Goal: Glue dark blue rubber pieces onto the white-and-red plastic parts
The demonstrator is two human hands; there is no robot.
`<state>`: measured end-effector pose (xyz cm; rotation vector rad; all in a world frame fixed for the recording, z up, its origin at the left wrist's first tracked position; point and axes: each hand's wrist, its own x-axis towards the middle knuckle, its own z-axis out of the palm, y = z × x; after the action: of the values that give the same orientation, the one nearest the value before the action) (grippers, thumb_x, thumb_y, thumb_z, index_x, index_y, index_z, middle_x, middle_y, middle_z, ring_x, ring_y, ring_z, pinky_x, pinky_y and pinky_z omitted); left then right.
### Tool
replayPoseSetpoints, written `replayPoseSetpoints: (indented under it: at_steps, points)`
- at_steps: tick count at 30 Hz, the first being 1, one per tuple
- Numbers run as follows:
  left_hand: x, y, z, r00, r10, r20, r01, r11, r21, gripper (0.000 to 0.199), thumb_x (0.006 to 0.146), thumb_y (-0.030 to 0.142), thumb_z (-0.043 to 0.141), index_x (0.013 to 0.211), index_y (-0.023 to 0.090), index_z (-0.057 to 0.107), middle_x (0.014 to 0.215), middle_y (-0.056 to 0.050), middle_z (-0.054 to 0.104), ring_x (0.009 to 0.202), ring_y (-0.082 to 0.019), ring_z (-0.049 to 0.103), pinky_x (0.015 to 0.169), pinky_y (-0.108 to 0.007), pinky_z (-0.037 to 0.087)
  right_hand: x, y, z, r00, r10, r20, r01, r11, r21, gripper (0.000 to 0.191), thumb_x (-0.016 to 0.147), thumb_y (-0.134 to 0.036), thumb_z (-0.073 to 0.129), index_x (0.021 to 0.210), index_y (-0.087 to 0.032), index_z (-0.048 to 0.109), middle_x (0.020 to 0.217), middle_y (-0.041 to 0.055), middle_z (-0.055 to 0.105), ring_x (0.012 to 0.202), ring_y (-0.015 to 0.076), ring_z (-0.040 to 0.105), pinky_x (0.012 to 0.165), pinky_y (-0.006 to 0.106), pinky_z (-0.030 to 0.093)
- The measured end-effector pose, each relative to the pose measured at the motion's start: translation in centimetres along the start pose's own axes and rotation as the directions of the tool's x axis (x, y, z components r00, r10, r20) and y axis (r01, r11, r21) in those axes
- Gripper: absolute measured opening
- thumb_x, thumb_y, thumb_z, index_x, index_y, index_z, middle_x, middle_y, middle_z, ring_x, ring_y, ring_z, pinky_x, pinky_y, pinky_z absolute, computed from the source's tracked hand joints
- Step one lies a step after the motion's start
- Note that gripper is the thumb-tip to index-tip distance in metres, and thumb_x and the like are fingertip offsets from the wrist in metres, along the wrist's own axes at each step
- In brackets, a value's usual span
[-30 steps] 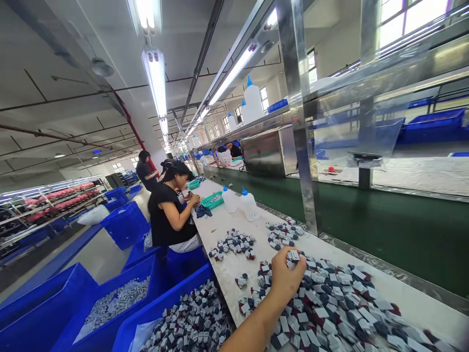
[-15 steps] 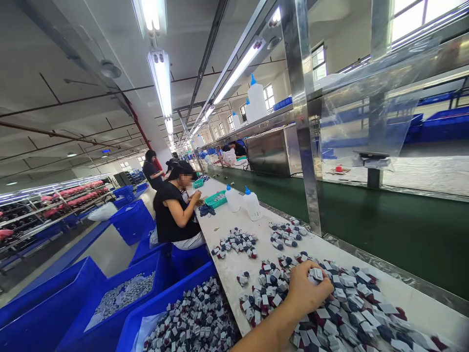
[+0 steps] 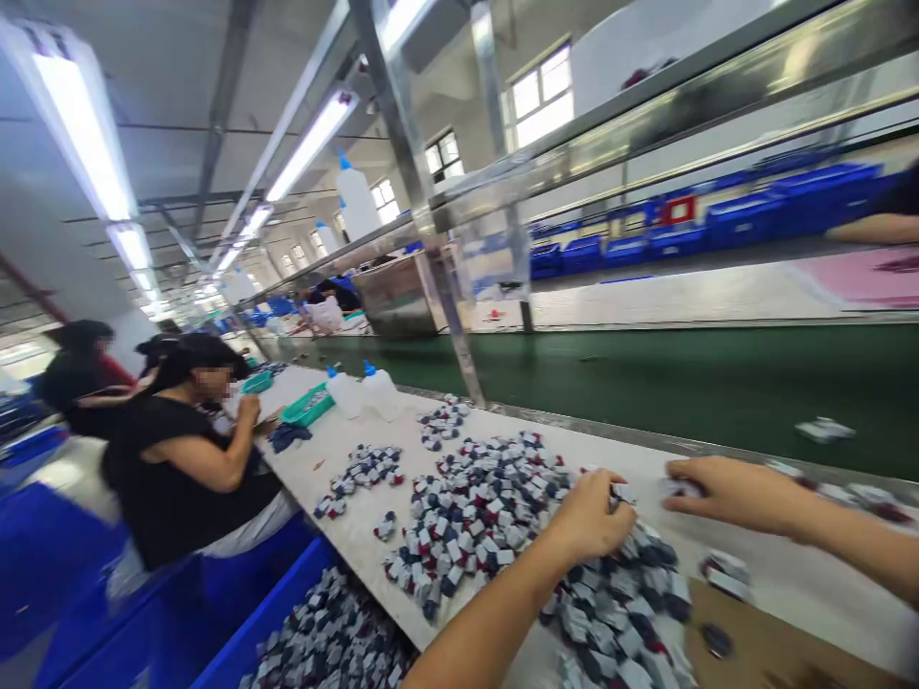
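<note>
My left hand [image 3: 593, 517] is over the right side of a large pile of small blocky pieces [image 3: 478, 512], coloured light grey, navy and dark red. Its thumb and fingers pinch one small grey-and-navy piece [image 3: 621, 493]. To the right, my right hand [image 3: 739, 496] is low over the white table [image 3: 345, 411]. A small pale piece [image 3: 682, 487] shows between its thumb and curled fingers, partly hidden and blurred. The two hands are apart. Just below the right hand, a loose pale-and-dark piece [image 3: 725, 574] lies beside a brown cardboard sheet [image 3: 775, 636].
A blue bin [image 3: 258, 612] full of similar pieces stands left of the table. Two white bottles [image 3: 377, 394] with blue tips and a green basket [image 3: 308, 406] stand farther along. A co-worker [image 3: 187, 450] sits at the left. A metal post [image 3: 452, 316] and green belt [image 3: 646, 373] border the far edge.
The view has swung to the right. My right hand has come into view with a small piece at its fingers. My left hand still pinches a piece over the pile.
</note>
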<state>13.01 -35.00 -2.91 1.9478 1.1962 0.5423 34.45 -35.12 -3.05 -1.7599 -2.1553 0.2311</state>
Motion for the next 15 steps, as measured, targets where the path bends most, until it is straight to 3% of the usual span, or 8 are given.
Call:
replayPoseSetpoints:
  at_steps: [3, 9, 12, 15]
  points:
    - [0.7, 0.6, 1.4, 0.993, 0.111, 0.051, -0.116, 0.986, 0.117, 0.032, 0.085, 0.018, 0.051, 0.115, 0.016, 0.064, 0.117, -0.013, 0.064, 0.109, -0.026, 0.059, 0.100, -0.040, 0.043, -3.0, -0.3, 0.8, 0.987, 0.081, 0.142, -0.071, 0.995, -0.076, 0.016, 0.090, -0.034, 0.066, 0.090, -0.018, 0.065, 0.086, 0.0029, 0.066, 0.078, 0.0148, 0.062, 0.075, 0.032, 0.052]
    - [3.2, 1.1, 2.0, 0.964, 0.250, 0.093, -0.266, 0.921, 0.284, 0.015, 0.091, 0.021, 0.057, 0.103, 0.015, 0.065, 0.108, -0.008, 0.066, 0.105, -0.023, 0.061, 0.096, -0.045, 0.046, -4.3, -1.4, 2.3, 0.966, 0.218, 0.140, -0.209, 0.975, -0.076, 0.027, 0.094, -0.037, 0.061, 0.108, -0.015, 0.063, 0.107, 0.0066, 0.064, 0.098, 0.0195, 0.062, 0.088, 0.041, 0.052]
    - [5.6, 1.7, 2.2, 0.958, 0.282, 0.058, -0.286, 0.903, 0.321, 0.020, 0.095, 0.027, 0.054, 0.108, 0.015, 0.063, 0.111, -0.008, 0.065, 0.106, -0.023, 0.061, 0.096, -0.047, 0.046, -3.5, -0.4, 1.2, 0.962, 0.228, 0.151, -0.225, 0.974, -0.038, 0.032, 0.094, -0.038, 0.061, 0.116, -0.016, 0.061, 0.108, 0.0063, 0.064, 0.093, 0.0181, 0.063, 0.084, 0.039, 0.054]
    - [8.5, 1.9, 2.5, 0.951, 0.300, 0.082, -0.310, 0.892, 0.329, 0.026, 0.096, 0.026, 0.052, 0.118, 0.014, 0.060, 0.113, -0.009, 0.065, 0.105, -0.023, 0.062, 0.094, -0.047, 0.048, -1.4, 2.5, -1.1, 0.940, 0.337, 0.057, -0.333, 0.940, -0.077, 0.033, 0.096, -0.039, 0.057, 0.120, -0.016, 0.059, 0.112, 0.0074, 0.063, 0.095, 0.0185, 0.063, 0.084, 0.039, 0.055]
